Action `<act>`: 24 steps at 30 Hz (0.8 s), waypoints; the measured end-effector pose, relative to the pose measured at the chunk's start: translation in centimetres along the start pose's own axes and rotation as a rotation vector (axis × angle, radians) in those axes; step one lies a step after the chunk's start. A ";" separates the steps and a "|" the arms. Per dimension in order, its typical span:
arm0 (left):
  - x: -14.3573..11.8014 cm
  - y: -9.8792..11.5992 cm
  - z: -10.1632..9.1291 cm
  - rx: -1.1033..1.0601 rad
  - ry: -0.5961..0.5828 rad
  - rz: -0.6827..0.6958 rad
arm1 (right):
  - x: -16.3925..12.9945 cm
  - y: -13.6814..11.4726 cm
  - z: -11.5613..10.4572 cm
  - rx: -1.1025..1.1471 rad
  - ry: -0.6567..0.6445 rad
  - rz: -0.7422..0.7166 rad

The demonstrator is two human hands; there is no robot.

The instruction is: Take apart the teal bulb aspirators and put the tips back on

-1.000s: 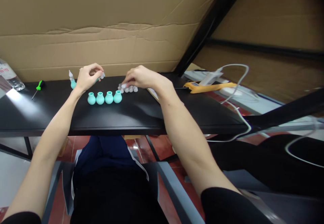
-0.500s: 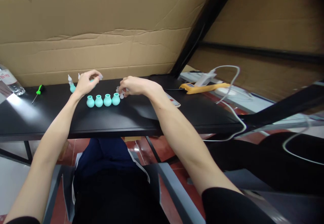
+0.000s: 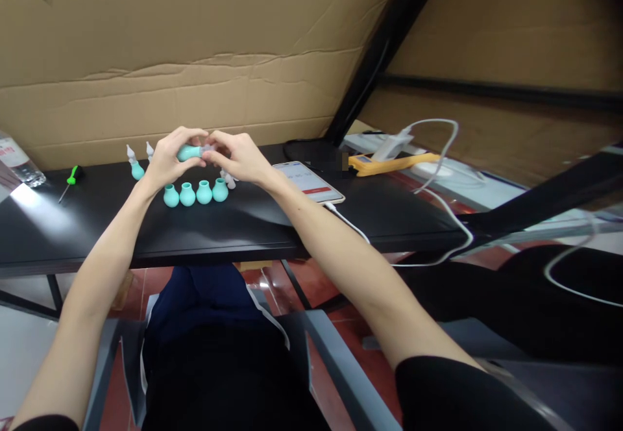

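The left hand (image 3: 168, 158) pinches a teal bulb (image 3: 187, 152) in its grip, held just above the desk (image 3: 253, 220) with its long axis lying sideways and its open end facing right, where the right hand (image 3: 238, 157) closes its fingertips on a small clear tip (image 3: 208, 150) at that mouth. Directly below stand four teal bulbs (image 3: 195, 193) in a row, loose clear tips (image 3: 228, 179) beside them and finished pieces (image 3: 136, 165) to the left. A phone (image 3: 309, 181) lies near the right wrist.

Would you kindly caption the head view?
Both hands, left and right, hold a teal bulb above four more.
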State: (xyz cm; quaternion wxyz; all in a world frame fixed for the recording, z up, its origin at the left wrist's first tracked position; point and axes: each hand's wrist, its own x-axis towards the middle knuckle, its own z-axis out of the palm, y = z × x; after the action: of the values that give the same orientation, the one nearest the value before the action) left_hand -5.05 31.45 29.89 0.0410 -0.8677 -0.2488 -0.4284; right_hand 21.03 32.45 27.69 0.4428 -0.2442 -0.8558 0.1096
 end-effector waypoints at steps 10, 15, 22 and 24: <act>0.5 0.7 -0.3 -0.369 -0.009 -0.094 | -0.2 0.1 -1.7 0.271 -0.080 -0.082; 0.3 -0.5 -0.5 -0.403 0.021 -0.137 | 0.0 1.8 -2.4 0.106 -0.006 -0.010; -1.3 -4.9 0.1 -0.372 0.027 -0.314 | -0.5 5.6 -4.3 -0.491 -0.004 0.245; -1.6 -5.5 0.1 -0.356 -0.013 -0.347 | -0.9 6.2 -5.1 -0.585 -0.053 0.390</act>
State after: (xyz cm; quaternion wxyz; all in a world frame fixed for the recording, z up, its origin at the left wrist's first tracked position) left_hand -8.38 35.66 27.82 -0.1880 -0.8083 -0.3148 -0.4607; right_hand 27.60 37.21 27.54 0.3022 -0.5167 -0.7994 -0.0514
